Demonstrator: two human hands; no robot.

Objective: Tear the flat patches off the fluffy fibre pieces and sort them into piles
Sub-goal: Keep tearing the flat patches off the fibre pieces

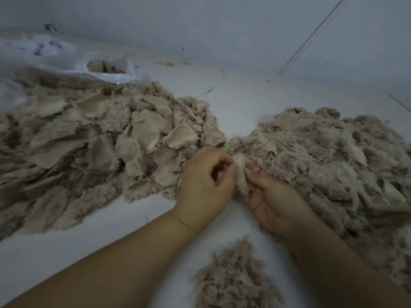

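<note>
1. A big pile of fibre pieces with flat patches [93, 138] lies on the floor [240, 101] at the left.
2. A second big pile of fibre pieces [329, 165] lies at the right; the two piles almost meet in the middle.
3. A small pile of fluff [235, 278] lies near, between the two forearms.
4. A plastic bag [73, 63] lies far left, behind the left pile, with fibre inside it.
5. The wall [222, 25] stands behind the floor, at the far side.

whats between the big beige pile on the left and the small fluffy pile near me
Bare white floor, crossed by the left forearm, in the head view.
</note>
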